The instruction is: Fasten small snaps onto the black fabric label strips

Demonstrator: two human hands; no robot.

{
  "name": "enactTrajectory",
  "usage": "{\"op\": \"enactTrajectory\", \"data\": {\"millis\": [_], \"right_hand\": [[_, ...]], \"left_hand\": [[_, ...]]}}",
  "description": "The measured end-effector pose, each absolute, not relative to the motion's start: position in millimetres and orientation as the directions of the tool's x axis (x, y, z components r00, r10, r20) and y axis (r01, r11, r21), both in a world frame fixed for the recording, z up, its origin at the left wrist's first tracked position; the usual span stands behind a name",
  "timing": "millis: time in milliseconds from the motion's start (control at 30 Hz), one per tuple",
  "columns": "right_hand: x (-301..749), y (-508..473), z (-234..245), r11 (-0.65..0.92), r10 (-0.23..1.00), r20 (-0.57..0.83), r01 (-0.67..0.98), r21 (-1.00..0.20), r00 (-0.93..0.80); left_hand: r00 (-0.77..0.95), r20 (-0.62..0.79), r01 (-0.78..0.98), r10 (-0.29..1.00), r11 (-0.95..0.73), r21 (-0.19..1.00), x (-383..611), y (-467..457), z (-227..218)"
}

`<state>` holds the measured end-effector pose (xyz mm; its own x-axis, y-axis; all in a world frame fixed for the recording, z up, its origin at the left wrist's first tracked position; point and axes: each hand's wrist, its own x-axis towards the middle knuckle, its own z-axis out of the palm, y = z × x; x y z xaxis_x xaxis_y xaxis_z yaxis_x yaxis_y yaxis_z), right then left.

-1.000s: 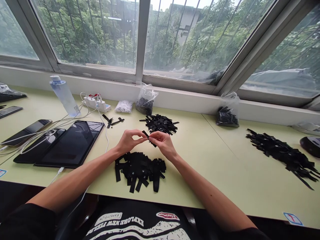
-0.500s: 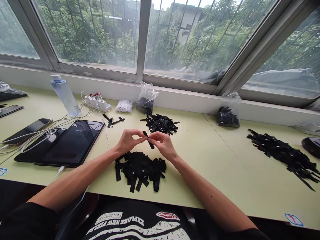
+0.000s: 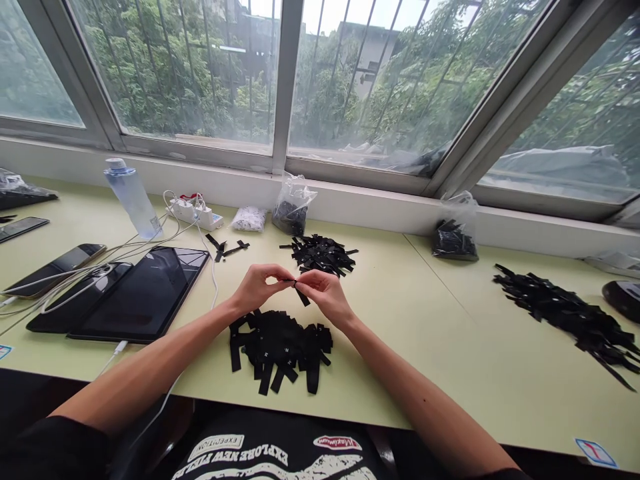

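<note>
Both hands meet over the table between two heaps of black strips. My left hand [image 3: 259,288] pinches with thumb and forefinger at one end of a small black fabric strip [image 3: 303,299]. Opposite it, my right hand [image 3: 324,293] pinches the same strip, whose free end hangs down below the fingertips. The part between the fingertips is mostly hidden. Closer to me lies a heap of black strips [image 3: 280,343], a few marked with a white M. Just beyond my hands is a second heap of black strips [image 3: 323,253] with small white marks.
On the left are a tablet [image 3: 145,293], phones [image 3: 60,268], a water bottle [image 3: 133,200] and a power strip [image 3: 193,212] with tangled cables. Plastic bags [image 3: 293,208] stand by the window, one [image 3: 455,230] farther right. A long pile of black strips [image 3: 565,313] lies at right.
The strip's upper end, which stuck up above my fingertips, no longer shows there; its lower end still hangs down. Both hands stay together. The view has tilted up slightly.
</note>
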<state>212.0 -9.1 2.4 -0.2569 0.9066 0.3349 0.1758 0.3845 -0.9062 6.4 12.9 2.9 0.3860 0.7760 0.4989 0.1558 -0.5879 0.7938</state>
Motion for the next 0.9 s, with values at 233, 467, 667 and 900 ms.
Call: {"op": "enactTrajectory", "data": {"millis": [233,467,667,900], "right_hand": [[232.9,9.8,-13.9,0.477,0.879,0.393,0.522,-0.708,-0.27],[238.1,15.1,-24.9,0.551,0.835,0.359,0.638,-0.539,-0.418],[235.4,15.1,-22.3,0.545,0.838,0.355,0.649,-0.531,-0.413],[230.7,13.9,-20.8,0.518,0.855,0.317,0.701,-0.49,-0.41]], "left_hand": [[0.368,0.436,0.056,0.821,-0.487,0.871,-0.1,27.3,-0.6],[0.466,0.503,0.223,0.728,-0.647,0.729,-0.9,22.4,-4.5],[0.636,0.529,0.265,0.563,-0.802,0.535,1.3,13.2,-4.1],[0.648,0.535,0.28,0.542,-0.823,0.494,2.8,12.5,-4.9]]}}
